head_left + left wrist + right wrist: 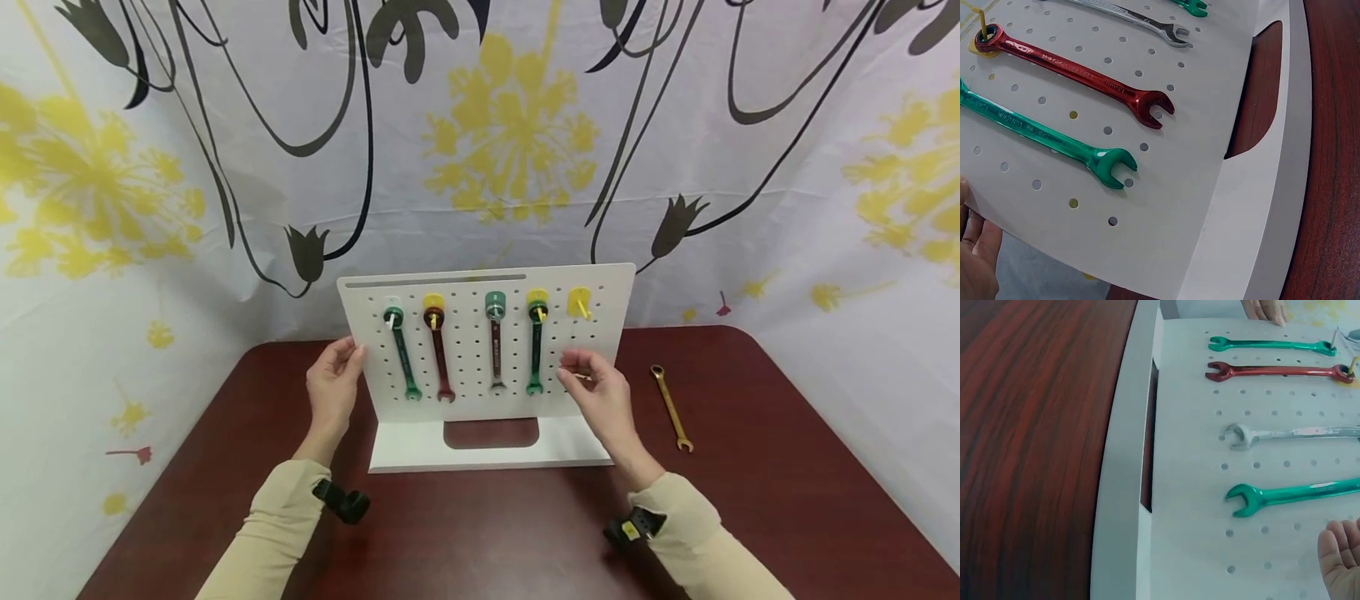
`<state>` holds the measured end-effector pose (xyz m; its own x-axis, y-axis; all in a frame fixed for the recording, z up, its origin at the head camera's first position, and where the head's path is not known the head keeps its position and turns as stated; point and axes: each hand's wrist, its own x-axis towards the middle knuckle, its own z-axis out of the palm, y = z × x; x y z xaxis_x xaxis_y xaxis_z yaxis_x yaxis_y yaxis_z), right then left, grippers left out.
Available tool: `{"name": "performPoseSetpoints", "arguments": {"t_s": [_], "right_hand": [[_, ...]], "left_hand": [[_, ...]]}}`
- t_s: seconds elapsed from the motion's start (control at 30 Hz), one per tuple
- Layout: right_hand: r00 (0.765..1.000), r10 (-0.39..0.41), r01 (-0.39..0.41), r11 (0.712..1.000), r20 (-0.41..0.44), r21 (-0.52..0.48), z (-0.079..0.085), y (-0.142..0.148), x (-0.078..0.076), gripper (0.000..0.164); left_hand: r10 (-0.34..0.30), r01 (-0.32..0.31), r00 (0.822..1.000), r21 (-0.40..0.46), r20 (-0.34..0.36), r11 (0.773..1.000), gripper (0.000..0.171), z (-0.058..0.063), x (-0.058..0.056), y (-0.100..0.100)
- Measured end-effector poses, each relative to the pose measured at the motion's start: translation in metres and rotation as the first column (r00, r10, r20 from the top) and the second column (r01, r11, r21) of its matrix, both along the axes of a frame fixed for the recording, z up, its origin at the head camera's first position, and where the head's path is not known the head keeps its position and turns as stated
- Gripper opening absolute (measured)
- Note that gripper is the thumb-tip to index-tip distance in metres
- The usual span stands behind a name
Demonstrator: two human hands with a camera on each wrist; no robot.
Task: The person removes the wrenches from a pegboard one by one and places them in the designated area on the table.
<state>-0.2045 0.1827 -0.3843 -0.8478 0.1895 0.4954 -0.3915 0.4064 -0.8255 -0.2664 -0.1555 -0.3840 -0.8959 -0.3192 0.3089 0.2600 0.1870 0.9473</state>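
Note:
A white pegboard (465, 350) stands on its base with several combination wrenches hanging from hooks. My left hand (332, 387) holds the board's left edge, thumb in front and fingers behind it in the left wrist view. My right hand (600, 396) is before the board's lower right, fingers loosely bent, with nothing visible in them. Nearest to it hangs a green wrench (536, 346). Left of that hang a silver wrench (1310, 432), a red wrench (1072, 72) and another green wrench (1029, 130). A yellow hook (579, 303) at the right holds no wrench.
A gold wrench (671, 408) lies on the dark red-brown table (480, 533), right of the board. A patterned curtain (480, 167) hangs behind. The base has a cut-out slot at the front.

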Motion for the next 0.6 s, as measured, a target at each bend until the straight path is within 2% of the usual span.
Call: {"name": "performPoseSetpoints", "arguments": {"t_s": [0.27, 0.47, 0.6], "right_hand": [[0.999, -0.028, 0.029, 0.999, 0.041, -0.027, -0.002, -0.008, -0.013, 0.027], [0.999, -0.032, 0.032, 0.999, 0.002, -0.01, -0.004, -0.012, -0.016, 0.025], [1.0, -0.004, 0.004, 1.0, -0.001, -0.03, -0.004, -0.016, -0.017, 0.026]], "left_hand": [[0.001, -0.001, 1.0, -0.005, 0.008, 1.0, 0.028, 0.001, -0.002, -0.001], [-0.007, 0.007, 1.0, 0.006, 0.006, 1.0, 0.028, 0.0, -0.003, -0.001], [-0.002, 0.002, 1.0, 0.01, -0.002, 1.0, 0.027, -0.002, -0.004, 0.0]]}}
